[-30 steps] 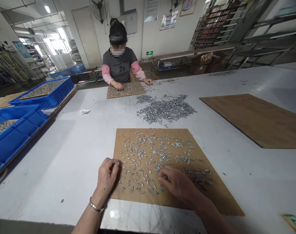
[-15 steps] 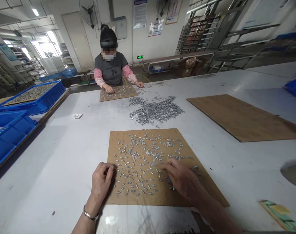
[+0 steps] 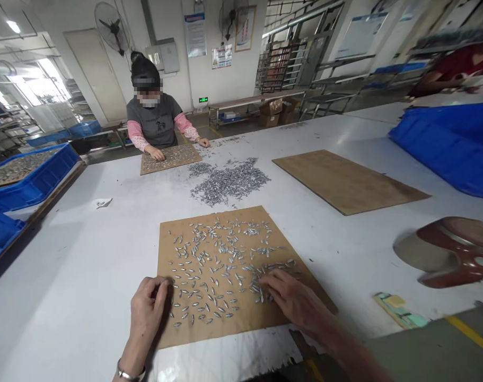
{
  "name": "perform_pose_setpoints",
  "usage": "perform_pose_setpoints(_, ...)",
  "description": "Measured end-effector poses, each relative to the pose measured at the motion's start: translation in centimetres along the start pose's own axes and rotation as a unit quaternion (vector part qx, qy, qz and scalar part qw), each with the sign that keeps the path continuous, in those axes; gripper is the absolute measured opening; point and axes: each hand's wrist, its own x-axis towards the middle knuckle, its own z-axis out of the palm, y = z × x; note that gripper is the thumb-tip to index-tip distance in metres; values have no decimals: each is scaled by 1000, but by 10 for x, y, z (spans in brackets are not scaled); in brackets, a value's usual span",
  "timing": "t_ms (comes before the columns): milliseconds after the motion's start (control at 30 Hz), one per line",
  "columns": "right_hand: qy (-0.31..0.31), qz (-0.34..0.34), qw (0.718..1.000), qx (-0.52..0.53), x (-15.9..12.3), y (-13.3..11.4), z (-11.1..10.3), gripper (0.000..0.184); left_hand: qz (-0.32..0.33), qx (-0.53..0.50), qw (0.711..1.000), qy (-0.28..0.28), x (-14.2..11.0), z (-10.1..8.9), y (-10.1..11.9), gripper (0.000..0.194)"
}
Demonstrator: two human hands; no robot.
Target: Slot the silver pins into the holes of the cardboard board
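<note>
A brown board (image 3: 225, 329) lies on the white table in front of me, strewn with several small silvery metal pieces (image 3: 217, 260). My left hand (image 3: 146, 310) rests on the board's near left edge, its fingers curled in with the tips pinched at the pieces there. My right hand (image 3: 292, 300) lies palm down on the board's right part, fingers stretched over the pieces. A loose heap of the same metal pieces (image 3: 227, 183) sits on the table just beyond the board.
Across the table a person (image 3: 156, 124) works at another board (image 3: 169, 159). A bare board (image 3: 344, 183) lies to the right. Blue bins (image 3: 448, 146) stand right, blue crates (image 3: 30, 178) left. A dark red bowl (image 3: 451, 252) and a small pad (image 3: 400, 310) sit near right.
The view has swung to the right, bringing the blue bins and red bowl into sight. My right hand slid a little left over the pieces; my left hand keeps its place on the board's edge.
</note>
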Motion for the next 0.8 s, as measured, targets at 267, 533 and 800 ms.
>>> perform_pose_setpoints(267, 1, -25, 999, 37, 4, -8, 1, 28, 0, 12, 1000, 21, 3, -2, -3, 37)
perform_pose_setpoints(533, 29, -49, 998, -6, 59, -14, 3, 31, 1, 8, 1000, 30, 2, -1, -4, 35)
perform_pose_setpoints(800, 20, -63, 997, -37, 123, -10, 19, 35, 1, -21, 1000, 24, -4, 3, -4, 31)
